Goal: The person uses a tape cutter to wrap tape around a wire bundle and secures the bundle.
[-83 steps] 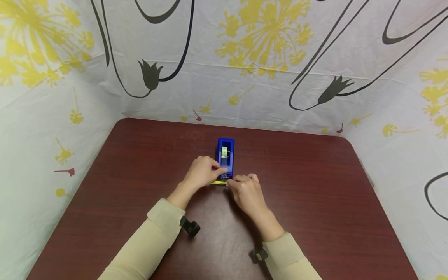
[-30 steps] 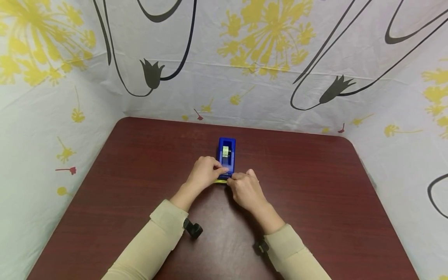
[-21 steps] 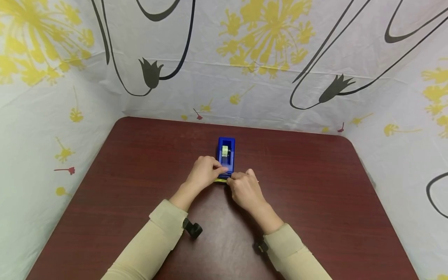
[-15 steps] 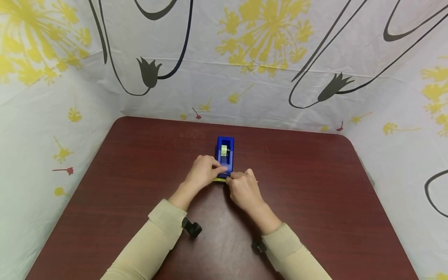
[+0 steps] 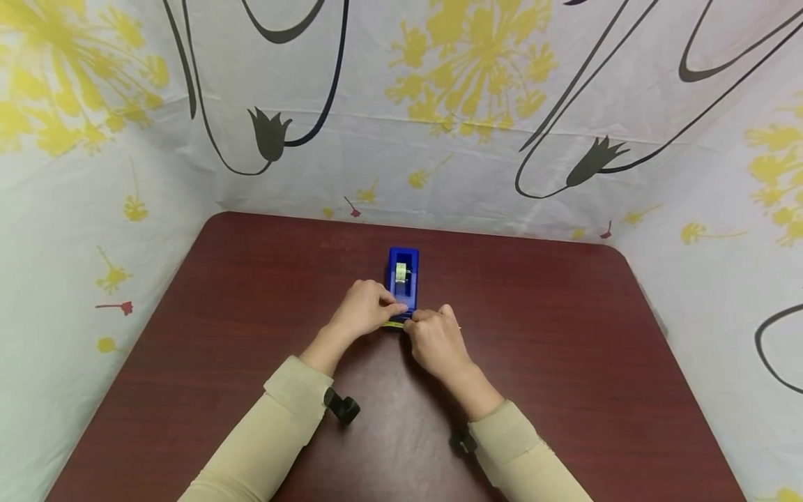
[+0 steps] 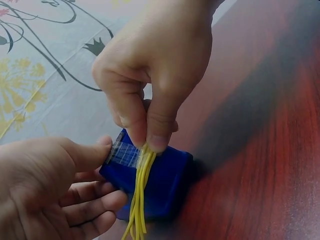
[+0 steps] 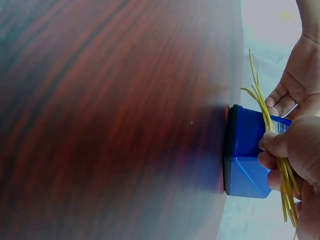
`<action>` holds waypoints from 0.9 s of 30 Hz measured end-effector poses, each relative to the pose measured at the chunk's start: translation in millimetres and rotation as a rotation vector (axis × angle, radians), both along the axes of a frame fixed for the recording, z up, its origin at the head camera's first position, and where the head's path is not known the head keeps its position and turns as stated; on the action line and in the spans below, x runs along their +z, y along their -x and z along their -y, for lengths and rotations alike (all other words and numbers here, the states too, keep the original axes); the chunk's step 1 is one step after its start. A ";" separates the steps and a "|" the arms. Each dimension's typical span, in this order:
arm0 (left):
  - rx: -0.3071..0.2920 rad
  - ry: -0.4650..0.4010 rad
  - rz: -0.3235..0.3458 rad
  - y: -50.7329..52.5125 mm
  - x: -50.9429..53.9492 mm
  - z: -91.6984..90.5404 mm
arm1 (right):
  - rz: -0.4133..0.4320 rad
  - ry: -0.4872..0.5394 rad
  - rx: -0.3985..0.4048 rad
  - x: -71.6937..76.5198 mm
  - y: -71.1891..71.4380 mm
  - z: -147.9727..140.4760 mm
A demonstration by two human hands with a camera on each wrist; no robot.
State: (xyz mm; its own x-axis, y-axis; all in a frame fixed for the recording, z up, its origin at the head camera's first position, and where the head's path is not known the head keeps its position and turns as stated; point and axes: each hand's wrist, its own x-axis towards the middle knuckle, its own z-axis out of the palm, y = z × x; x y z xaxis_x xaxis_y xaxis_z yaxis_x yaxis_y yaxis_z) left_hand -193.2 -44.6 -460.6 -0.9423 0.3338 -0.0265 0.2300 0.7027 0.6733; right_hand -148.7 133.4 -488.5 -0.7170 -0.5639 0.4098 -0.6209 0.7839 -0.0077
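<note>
A blue tape dispenser (image 5: 409,256) stands on the table with a roll of clear tape (image 5: 401,272) in it. A strip of tape (image 6: 123,153) lies at its front edge, against a bundle of thin yellow cords (image 6: 141,192). My right hand (image 5: 437,339) pinches the bundle between thumb and finger, close to the tape, with loose cord ends sticking out on both sides. At the left side, my left hand (image 5: 360,308) holds the tape's edge near the cutter with thumb and finger. Its other fingers hang loosely below; the exact contact is partly hidden.
The dark red wooden table (image 5: 539,335) extends around the dispenser, its far corners rounded. A white patterned cloth (image 5: 464,167) hangs behind it and along both sides. Small black wrist devices (image 5: 341,406) project from the beige sleeves.
Over the last few seconds my right hand has turned slightly at the dispenser's front, and the cords sit a little closer to it. My left hand and the dispenser stay nearly in place.
</note>
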 end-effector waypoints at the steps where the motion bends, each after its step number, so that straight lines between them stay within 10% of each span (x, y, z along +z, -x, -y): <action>1: 0.000 0.003 0.004 0.1 -0.3 0.0 | 0.001 -0.001 0.000 -0.5 -0.3 -0.1; 27: 0.048 -0.035 0.071 1.0 -0.6 0.0 | 0.142 0.166 -0.228 -4.8 -8.3 7.8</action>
State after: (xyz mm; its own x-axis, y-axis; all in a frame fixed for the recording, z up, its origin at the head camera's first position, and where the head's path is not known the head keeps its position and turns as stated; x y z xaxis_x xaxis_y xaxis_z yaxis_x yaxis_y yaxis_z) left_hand -194.2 -44.6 -461.2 -0.9533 0.2903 -0.0830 0.1474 0.6874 0.7112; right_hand -140.3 125.6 -493.3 -0.8739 -0.3159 0.3695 -0.4131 0.8833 -0.2217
